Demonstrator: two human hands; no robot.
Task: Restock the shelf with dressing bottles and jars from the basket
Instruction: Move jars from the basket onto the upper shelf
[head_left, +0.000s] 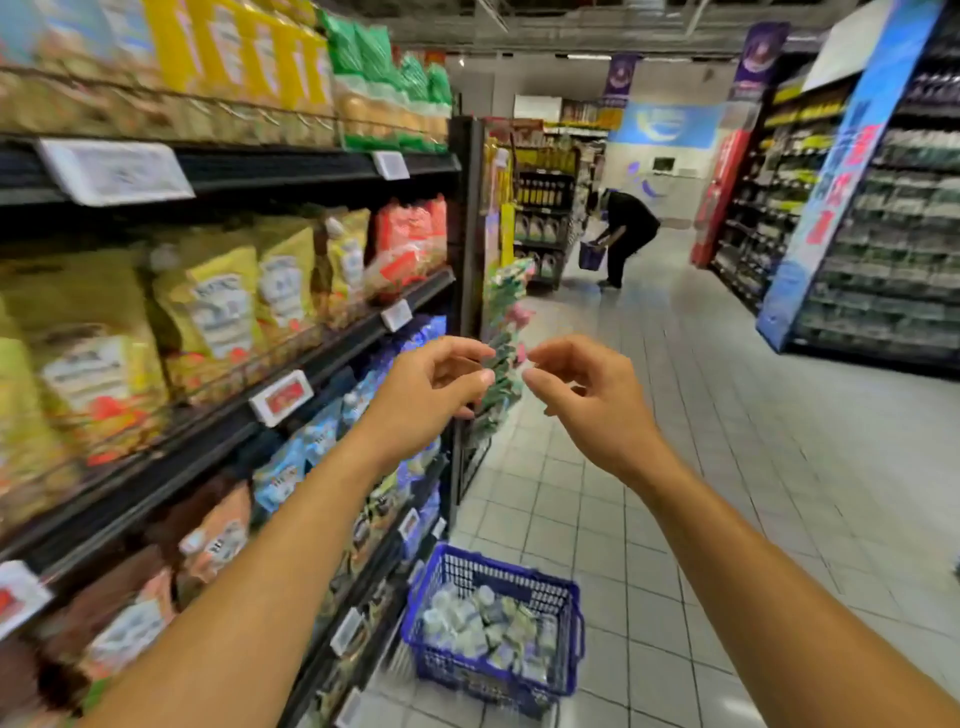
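Both hands are up in mid-air in front of the shelf end, the left hand (431, 384) and the right hand (587, 395) close together but apart. Their fingers are loosely curled, and as far as the blur allows, neither grasps anything. The stock to be shelved (488, 623), pale jars or packs too smeared to tell apart, lies heaped in the blue basket (483, 675). It stands on the floor (675, 467) just beside the bottom edge of the shelf (337, 358). The main risk I see is in the reach down: the basket is low and tight against the shelf foot, so a hurried grab could tip it or knock loose items out. A second risk is the hanging strip of green packets (501, 332) at the shelf's end corner, right behind the fingers, which a swinging hand could snag. The shelf rows already look full of yellow pouches (218, 312), leaving little open space. Far down the aisle another person (626, 234) bends over a basket, well apart.
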